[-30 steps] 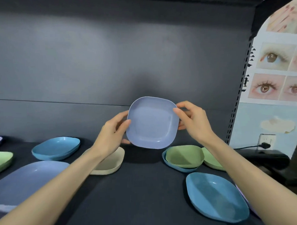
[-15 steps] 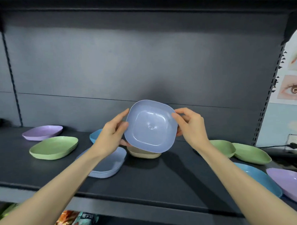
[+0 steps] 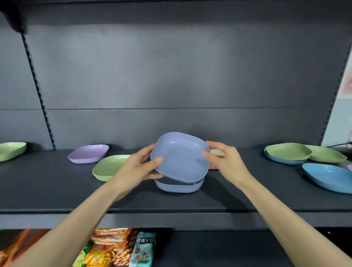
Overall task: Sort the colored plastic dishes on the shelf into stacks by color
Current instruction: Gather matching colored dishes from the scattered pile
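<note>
Obs. Left hand (image 3: pixel 139 168) and right hand (image 3: pixel 227 161) each pinched an opposite rim of the periwinkle dish (image 3: pixel 180 156), thumbs on its inner face, fingers behind. The dish was tilted toward the camera, low over a matching dish (image 3: pixel 179 186) resting on the shelf (image 3: pixel 53 189). Could not tell whether the two touched.

Risks (judged): the grip was at the rims only, so the smooth plastic could slip. Released at that tilt, it might seat crooked or slide forward off the lower one. The right hand was just beside a beige dish (image 3: pixel 217 152) and could nudge it.

Surroundings: snack packets (image 3: pixel 115 251) lay nearest, on the level below. A blue dish (image 3: pixel 332 177) sat at right front, and a near green dish (image 3: pixel 110 166) just left of the left hand. Further back, a stacked green dish (image 3: pixel 288 151) sat on a blue under-dish (image 3: pixel 282 162), a mixed pair, unsorted. Also a lilac dish (image 3: pixel 88 153) and a far green dish (image 3: pixel 8 151). Saw nothing blocking the way down.
</note>
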